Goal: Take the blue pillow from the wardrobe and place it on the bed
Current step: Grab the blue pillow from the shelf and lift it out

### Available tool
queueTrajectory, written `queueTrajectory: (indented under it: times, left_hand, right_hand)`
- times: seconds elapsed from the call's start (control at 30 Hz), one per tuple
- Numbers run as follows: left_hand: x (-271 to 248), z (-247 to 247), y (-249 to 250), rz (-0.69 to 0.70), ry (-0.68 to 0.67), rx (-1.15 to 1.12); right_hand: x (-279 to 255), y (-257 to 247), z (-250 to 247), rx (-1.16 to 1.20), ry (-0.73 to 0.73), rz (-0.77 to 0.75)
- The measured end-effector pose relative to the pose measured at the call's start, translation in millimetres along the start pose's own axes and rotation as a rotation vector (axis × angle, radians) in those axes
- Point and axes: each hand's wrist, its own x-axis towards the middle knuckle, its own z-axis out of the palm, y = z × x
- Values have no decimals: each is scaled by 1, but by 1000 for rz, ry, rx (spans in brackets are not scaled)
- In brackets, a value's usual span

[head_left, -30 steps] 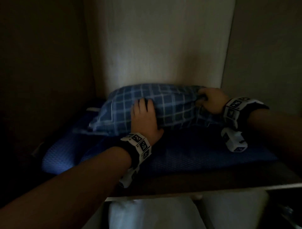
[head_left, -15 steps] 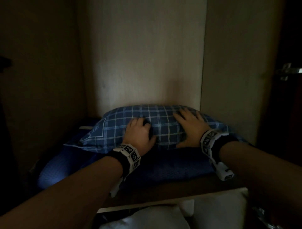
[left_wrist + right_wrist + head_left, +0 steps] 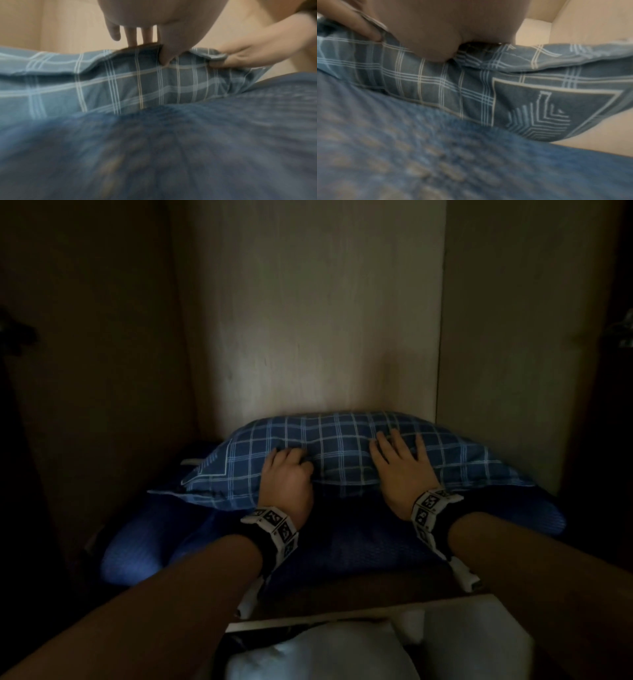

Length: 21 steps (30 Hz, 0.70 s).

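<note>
- The blue pillow (image 3: pixel 342 453), checked with pale lines, lies on a wardrobe shelf (image 3: pixel 359 587), pushed against the back panel (image 3: pixel 315 320) and resting on top of a darker blue cushion (image 3: pixel 144 542) that fills the shelf from the left side to the right.
- The left hand (image 3: pixel 286 481) sits at the pillow's front edge, left of its middle; its fingers are curled and the left wrist view shows the thumb (image 3: pixel 167 54) tucked under a fold of the checked cover, so it grips the fabric.
- The right hand (image 3: pixel 400 470) lies on the pillow's top, right of its middle, fingers spread and fairly straight over the cloth; in the left wrist view its thumb (image 3: pixel 228 60) pinches the cover's hem.
- A marked band (image 3: pixel 274 525) wraps each wrist.
- Below the shelf's front edge, white bedding (image 3: pixel 322 655) shows in the lower compartment.
- The pillow's right corner carries a woven angular emblem (image 3: pixel 544 115), seen from the right wrist.
</note>
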Motion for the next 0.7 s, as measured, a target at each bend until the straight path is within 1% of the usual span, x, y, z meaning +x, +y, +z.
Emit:
queueTrajectory:
  times: [0.07,0.13,0.17,0.2,0.3,0.37,0.47,0.53,0.7]
  left_hand:
    - [-6,-11,2,-2,63,-33]
    - [-10,-28,3,29,138,-58]
    - [-11,-38,4,51,155,-69]
    - [-13,-48,5,72,144,-71]
    - [-20,-72,5,133,23,-9]
    - [-30,-83,9,185,7,7]
    - [-51,-102,27,293,80,-65]
    - [-68,-116,42,337,124,-140]
    - [-110,-161,96,462,184,-350]
  right_hand:
    - [-7,1,-12,1,50,-17]
    - [-17,2,-30,7,85,-30]
    - [-23,3,-41,20,95,-32]
    - [-31,4,-52,38,100,-31]
    - [-57,-1,-89,57,120,-21]
    - [-81,-9,-111,41,142,4]
    - [-126,-24,-142,15,172,71]
    - [-160,-33,-160,9,169,132]
    - [-260,-46,-203,31,189,334]
